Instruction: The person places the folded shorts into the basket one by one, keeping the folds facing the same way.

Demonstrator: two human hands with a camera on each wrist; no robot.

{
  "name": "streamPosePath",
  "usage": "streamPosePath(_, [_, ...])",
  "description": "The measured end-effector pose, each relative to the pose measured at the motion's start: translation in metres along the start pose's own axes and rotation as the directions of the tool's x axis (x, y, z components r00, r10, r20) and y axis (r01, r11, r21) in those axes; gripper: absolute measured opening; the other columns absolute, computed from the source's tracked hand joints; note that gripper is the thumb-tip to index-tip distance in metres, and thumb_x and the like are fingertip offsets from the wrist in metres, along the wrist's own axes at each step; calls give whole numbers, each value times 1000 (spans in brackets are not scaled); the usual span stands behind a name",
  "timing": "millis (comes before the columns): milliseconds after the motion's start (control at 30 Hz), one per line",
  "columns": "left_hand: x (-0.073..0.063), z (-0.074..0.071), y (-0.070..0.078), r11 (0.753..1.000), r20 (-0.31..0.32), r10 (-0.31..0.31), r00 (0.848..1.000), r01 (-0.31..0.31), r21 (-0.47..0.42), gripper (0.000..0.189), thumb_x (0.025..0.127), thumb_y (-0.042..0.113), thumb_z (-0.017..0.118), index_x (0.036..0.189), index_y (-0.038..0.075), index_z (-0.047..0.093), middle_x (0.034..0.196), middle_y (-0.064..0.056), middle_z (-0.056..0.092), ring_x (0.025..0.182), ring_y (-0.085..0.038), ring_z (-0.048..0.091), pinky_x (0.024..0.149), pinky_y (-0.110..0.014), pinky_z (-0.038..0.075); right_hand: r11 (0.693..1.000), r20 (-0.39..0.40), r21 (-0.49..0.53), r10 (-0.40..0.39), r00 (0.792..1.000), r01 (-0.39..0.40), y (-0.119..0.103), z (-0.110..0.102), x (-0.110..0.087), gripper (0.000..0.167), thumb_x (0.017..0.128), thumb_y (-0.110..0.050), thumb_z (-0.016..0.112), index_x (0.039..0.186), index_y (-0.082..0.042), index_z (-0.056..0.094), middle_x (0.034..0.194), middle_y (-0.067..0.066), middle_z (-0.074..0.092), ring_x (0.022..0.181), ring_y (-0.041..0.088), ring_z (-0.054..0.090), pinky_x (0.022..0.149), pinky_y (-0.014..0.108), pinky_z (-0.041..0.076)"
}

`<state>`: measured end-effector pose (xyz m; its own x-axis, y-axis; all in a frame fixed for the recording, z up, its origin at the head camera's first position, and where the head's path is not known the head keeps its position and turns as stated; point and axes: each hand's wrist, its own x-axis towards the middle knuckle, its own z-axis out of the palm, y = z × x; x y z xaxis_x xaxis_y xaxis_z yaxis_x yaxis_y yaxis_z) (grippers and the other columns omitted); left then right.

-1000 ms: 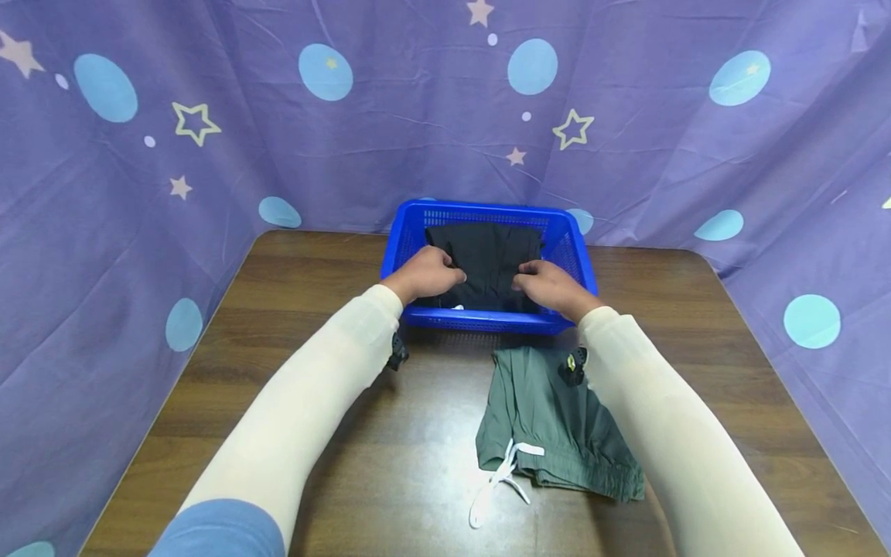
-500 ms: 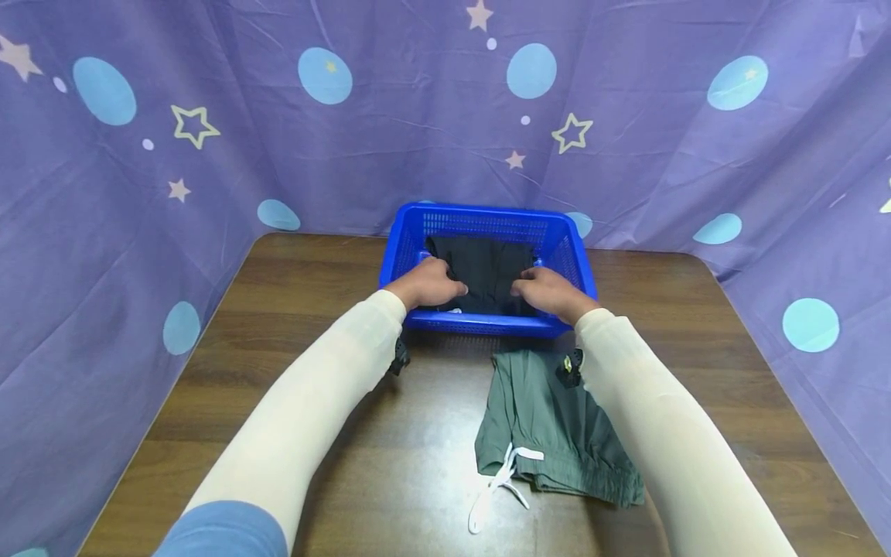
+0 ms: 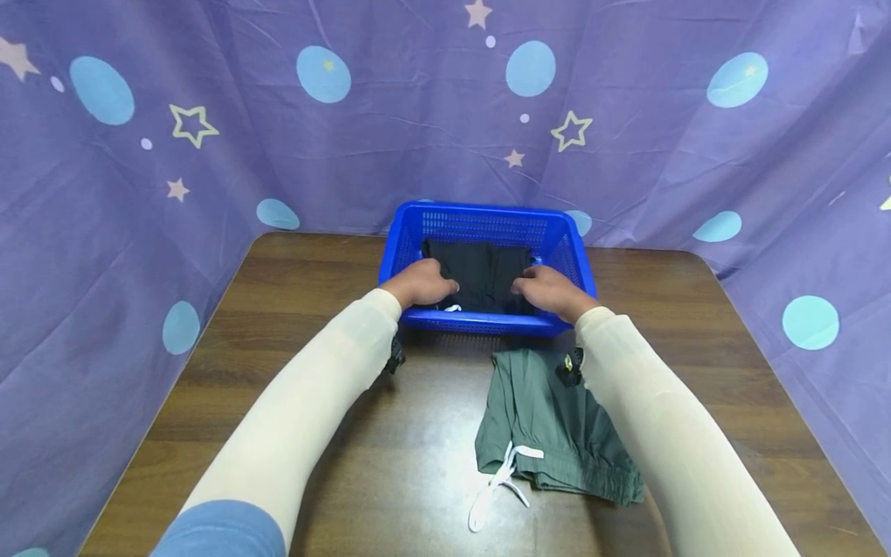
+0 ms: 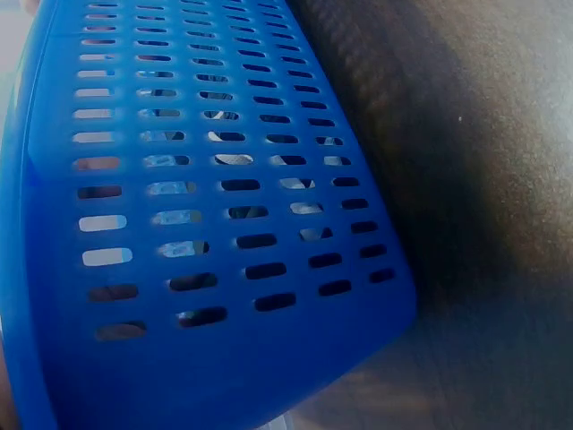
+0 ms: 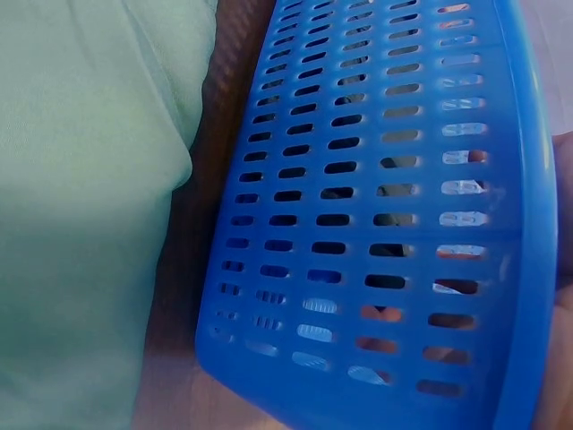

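Note:
A folded black garment lies inside the blue plastic basket in the head view, with a small white end showing near its front edge. My left hand reaches over the basket's front left and grips the garment's left side. On the other side, my right hand holds the right part of it between thumb and fingers. Fingertips of both hands are partly hidden by the cloth and the basket rim. The wrist views mostly show the slotted basket wall, with little of either hand.
Green shorts with an elastic waistband and white drawstring lie on the wooden table in front of the basket, partly under my right forearm. A purple patterned curtain hangs behind the table.
The black garment has come down lower into the basket, and its far edge has moved toward me. My left hand has shifted slightly left. The green shorts stay put.

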<state>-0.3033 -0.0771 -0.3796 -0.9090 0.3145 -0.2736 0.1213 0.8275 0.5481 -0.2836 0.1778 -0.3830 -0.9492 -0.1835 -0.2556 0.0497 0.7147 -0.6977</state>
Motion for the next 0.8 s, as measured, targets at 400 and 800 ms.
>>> streamPosePath(400, [-6,-5,3,1000,-157,-28,987,28,-1,42,99,26,54,123,-6,65,130,-21,64,111,-33,60,98,-47,47,1000,-39,13,-5,999,5,-3,0,-2,62,98,-28,56,149,6,43,151,23,47,141,39,39,115,50,31])
streamPosePath(800, [-22,-15,11,996,-212,8,977,-28,-90,49,100,25,56,140,-3,56,145,-19,56,133,-34,52,110,-46,40,999,-133,13,-33,991,35,-7,-3,-11,56,100,-31,57,146,1,50,149,20,51,139,38,44,113,50,34])
